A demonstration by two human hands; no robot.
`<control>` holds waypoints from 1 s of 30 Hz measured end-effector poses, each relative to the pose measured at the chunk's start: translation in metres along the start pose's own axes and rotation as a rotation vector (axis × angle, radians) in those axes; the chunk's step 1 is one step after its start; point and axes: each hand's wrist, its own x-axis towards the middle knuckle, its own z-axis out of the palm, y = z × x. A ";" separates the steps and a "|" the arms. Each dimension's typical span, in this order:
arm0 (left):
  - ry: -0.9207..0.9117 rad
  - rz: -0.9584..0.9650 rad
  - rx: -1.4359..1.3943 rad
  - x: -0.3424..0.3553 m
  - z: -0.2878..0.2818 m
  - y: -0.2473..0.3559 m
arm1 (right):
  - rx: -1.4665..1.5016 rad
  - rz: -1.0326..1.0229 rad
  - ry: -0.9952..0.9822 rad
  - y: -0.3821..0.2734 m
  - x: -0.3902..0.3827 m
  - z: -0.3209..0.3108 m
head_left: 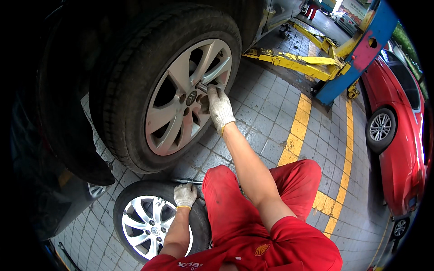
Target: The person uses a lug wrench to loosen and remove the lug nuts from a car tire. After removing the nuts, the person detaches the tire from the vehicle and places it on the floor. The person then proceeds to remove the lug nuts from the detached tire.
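Note:
My right hand [220,108], in a pale knitted glove, is closed around a short silver socket [202,87]. The socket points at the hub of the mounted car wheel [174,81], beside its centre cap and bolt holes. My left hand [185,196], gloved the same way, is curled against a thin metal bar [192,181] at the upper edge of a second wheel [129,212]. That wheel lies flat on the floor with its silver spoked rim facing up. The fingertips of my left hand are hidden.
The dark car's bodywork [79,149] overhangs on the left. A yellow lift arm [294,62] reaches under the car from a blue lift post [355,56]. A red car [398,135] stands at the right. Yellow lines [296,131] cross the tiled floor. A person's red trouser legs [312,10] show far off.

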 end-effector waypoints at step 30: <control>-0.020 0.006 -0.031 0.002 0.003 0.001 | 0.201 0.060 -0.040 0.012 0.007 0.000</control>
